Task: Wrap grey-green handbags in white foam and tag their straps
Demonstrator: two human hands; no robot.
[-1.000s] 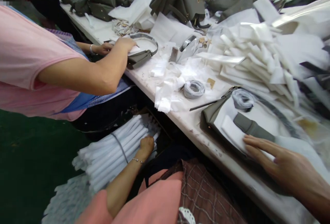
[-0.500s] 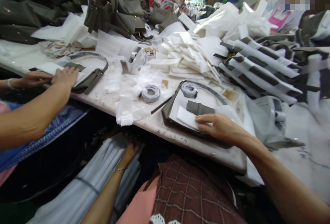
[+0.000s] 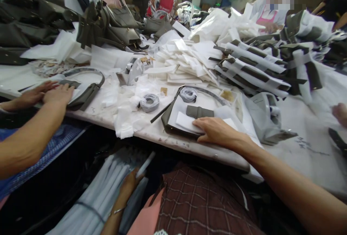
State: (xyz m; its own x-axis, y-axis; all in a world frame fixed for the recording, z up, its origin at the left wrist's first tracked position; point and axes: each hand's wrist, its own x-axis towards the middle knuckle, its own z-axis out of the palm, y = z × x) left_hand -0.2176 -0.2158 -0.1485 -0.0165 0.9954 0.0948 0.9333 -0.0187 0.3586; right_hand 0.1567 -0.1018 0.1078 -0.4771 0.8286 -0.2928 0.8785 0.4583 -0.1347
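Observation:
A dark olive handbag (image 3: 166,119) lies flat at the table's front edge, with white sheets, a grey coiled strap (image 3: 188,94) and a flap tab (image 3: 200,112) on it. My right hand (image 3: 210,128) rests on its white padding (image 3: 184,121), fingers fairly flat. Below the table edge my left hand (image 3: 130,182) is closed round a pale, thin roll (image 3: 145,164), beside a tied bundle of similar long pale rolls (image 3: 92,195). A second coiled strap (image 3: 149,102) lies left of the bag.
At left, a co-worker's hands (image 3: 55,94) press on another bag (image 3: 86,96). White foam sheets (image 3: 181,61) are heaped behind, wrapped bags (image 3: 252,69) at back right. A tape dispenser (image 3: 267,116) stands right of my bag. More olive bags (image 3: 24,14) fill the back left.
My left hand has drawn one pale roll partly up out of the bundle. My right hand stays on the bag. The view has shifted somewhat to the right.

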